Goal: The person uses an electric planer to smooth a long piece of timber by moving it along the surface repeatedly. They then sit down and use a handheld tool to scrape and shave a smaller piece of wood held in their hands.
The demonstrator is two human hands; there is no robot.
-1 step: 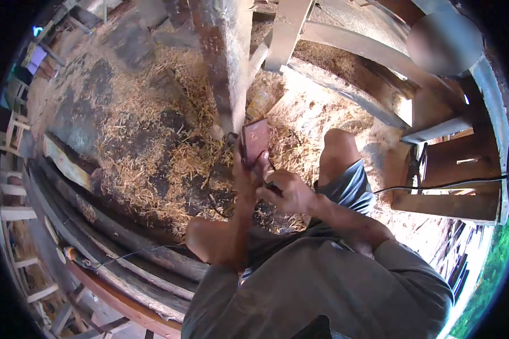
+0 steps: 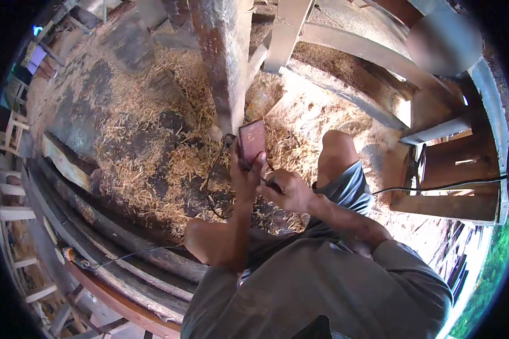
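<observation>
My left hand [image 2: 247, 174] is closed around a flat reddish rectangular plate [image 2: 253, 140] with a dark edge, held upright between my knees. Its thumb presses on the lower end of the plate's face. Close by on the right, my right hand [image 2: 290, 191] grips a slim tool with a dark handle [image 2: 273, 186]. The thin end of that tool points toward the plate's lower edge, and whether it touches cannot be made out. Part of the handle is hidden in my fist. A dark cord [image 2: 210, 175] hangs beside my left hand.
A thick wooden post [image 2: 220, 68] stands just beyond the plate. Wood shavings [image 2: 136, 135] cover the ground. Long timbers [image 2: 119, 243] lie at the left, with an orange-and-grey power tool [image 2: 75, 257] beside them. Wooden framing [image 2: 447, 203] with a black cable stands at the right.
The reddish plate has tipped a little to the left, turning its face more into view. Both hands have shifted only slightly and keep their grips.
</observation>
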